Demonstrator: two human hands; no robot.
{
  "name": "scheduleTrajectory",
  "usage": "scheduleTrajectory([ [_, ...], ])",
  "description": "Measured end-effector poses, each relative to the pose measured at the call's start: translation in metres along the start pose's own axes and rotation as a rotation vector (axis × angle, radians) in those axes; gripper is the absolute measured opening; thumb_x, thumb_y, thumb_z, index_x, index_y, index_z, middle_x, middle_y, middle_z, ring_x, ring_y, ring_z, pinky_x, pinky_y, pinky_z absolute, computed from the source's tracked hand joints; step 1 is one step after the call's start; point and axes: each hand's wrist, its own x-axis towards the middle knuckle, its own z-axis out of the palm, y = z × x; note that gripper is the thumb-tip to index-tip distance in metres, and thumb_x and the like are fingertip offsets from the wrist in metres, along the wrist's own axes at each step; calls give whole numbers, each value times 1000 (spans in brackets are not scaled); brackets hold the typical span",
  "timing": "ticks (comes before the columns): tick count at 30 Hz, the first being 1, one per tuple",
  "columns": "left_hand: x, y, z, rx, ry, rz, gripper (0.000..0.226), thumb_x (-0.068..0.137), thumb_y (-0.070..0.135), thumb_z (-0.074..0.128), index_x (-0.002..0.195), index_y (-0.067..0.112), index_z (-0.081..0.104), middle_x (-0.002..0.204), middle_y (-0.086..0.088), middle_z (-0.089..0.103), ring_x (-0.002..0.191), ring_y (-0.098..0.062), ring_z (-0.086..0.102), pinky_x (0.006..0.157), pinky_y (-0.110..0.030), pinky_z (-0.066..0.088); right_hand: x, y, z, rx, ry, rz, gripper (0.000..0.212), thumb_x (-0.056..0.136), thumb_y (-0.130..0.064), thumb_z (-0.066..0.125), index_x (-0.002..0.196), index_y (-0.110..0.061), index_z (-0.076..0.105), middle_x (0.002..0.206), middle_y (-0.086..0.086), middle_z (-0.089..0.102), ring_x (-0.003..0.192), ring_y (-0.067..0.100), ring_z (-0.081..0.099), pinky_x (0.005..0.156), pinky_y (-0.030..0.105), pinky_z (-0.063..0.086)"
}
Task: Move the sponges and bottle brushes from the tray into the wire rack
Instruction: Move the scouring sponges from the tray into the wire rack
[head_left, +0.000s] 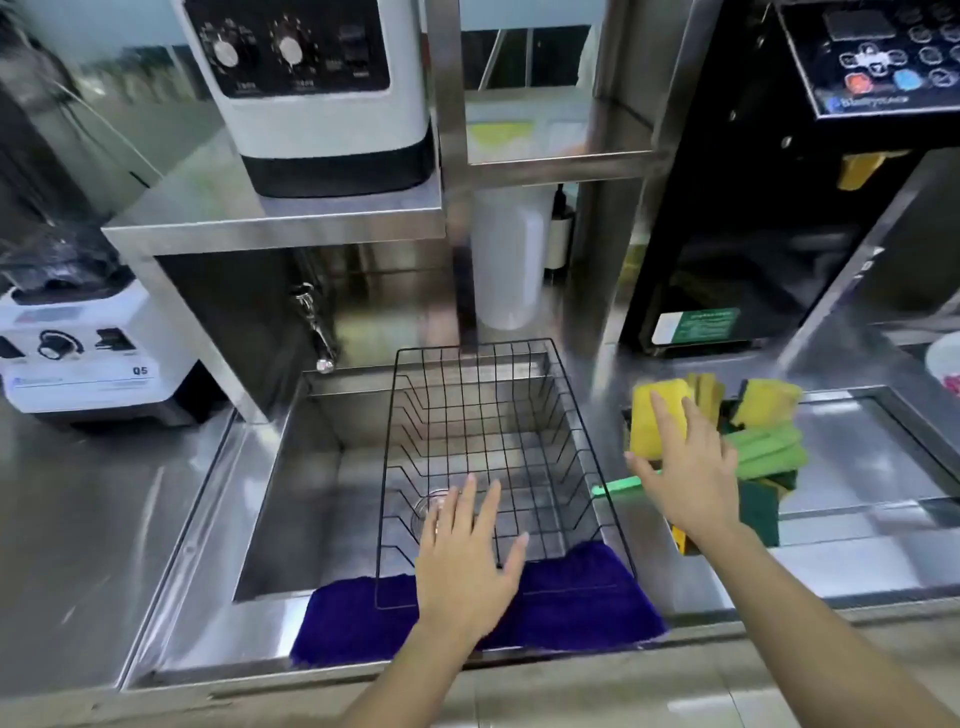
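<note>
Wire rack (488, 457): seen empty in the sink (291, 493); nothing moved yet
Sponges (769, 400): piled on the tray (857, 467), right of the rack
Right hand (685, 467): spread, laid on a yellow sponge (654, 410); grip not closed
Left hand (467, 561): spread flat above the rack's front rim
Brushes: a green handle (615, 487) is seen; all left to shift

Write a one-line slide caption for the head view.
Right hand lands on a yellow sponge while the open left hand hovers over the empty wire rack in the sink.

Wire rack (488, 441) stands open-topped, left hand (470, 553) over its near edge.
</note>
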Motion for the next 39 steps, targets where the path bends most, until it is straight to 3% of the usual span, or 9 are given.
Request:
scheduleTrajectory([
  [3, -8, 2, 3, 98, -204, -17, 68, 92, 64, 12, 144, 26, 32, 143, 2, 43, 125, -19, 44, 104, -35, 31, 3, 5, 4, -51, -101, 28, 70, 88, -45, 53, 147, -23, 23, 154, 18, 27, 138, 34, 32, 103, 48, 32],
  [5, -8, 3, 1, 125, -294, -45, 60, 94, 62, 20, 128, 22, 49, 114, 0, 63, 102, -19, 57, 87, -33, 40, 6, 11, 8, -94, -177, 55, 66, 90, -47, 48, 146, -21, 25, 154, 17, 25, 138, 33, 31, 104, 47, 32],
  [8, -6, 5, -2, 151, -352, -86, 61, 94, 63, 22, 103, 18, 62, 90, -1, 66, 85, -20, 59, 72, -31, 42, 9, 13, 12, -114, -218, 78, 58, 90, -46, 48, 139, -17, 34, 152, 18, 26, 131, 35, 37, 102, 47, 33],
  [12, -8, 7, -2, 165, -338, -96, 56, 94, 61, 23, 105, 20, 60, 94, -2, 66, 90, -21, 58, 75, -32, 41, 19, 11, 11, -34, -176, 132, 49, 89, -36, 54, 129, -9, 44, 140, 20, 39, 120, 37, 46, 97, 46, 34],
  [17, -8, 9, -5, 173, -333, -108, 53, 96, 58, 24, 109, 20, 58, 100, -3, 65, 95, -22, 57, 78, -31, 40, 37, 12, 13, 138, -89, 298, 69, 87, -30, 60, 139, 0, 26, 131, 22, 48, 119, 38, 48, 97, 47, 31],
  [23, -9, 10, -5, 168, -310, -96, 53, 96, 57, 24, 110, 20, 59, 98, -3, 65, 93, -21, 58, 76, -31, 39, 51, 9, 11, 189, -113, 329, 57, 76, -26, 73, 118, -1, 44, 125, 25, 43, 115, 40, 44, 100, 47, 29],
  [28, -10, 8, -3, 161, -290, -91, 52, 96, 58, 25, 109, 20, 58, 95, -3, 66, 91, -22, 59, 74, -31, 39, 54, -11, 6, 440, -72, 241, 51, 75, -10, 71, 115, -4, 41, 122, 21, 46, 111, 40, 48, 95, 48, 38],
  [32, -10, 9, -3, 162, -281, -94, 51, 96, 58, 25, 100, 20, 59, 92, -2, 66, 88, -21, 58, 72, -31, 38, 57, -38, -13, 667, 7, 137, 77, 72, -11, 75, 135, -8, 30, 135, 17, 40, 121, 34, 45, 102, 48, 41],
  [39, -14, 7, -1, 152, -196, -64, 60, 94, 61, 20, 92, 17, 60, 91, -4, 64, 86, -23, 57, 73, -33, 38, 34, -91, -7, 363, -163, -265, 66, 75, -20, 71, 131, -4, 40, 125, 17, 42, 112, 36, 49, 94, 45, 42],
])
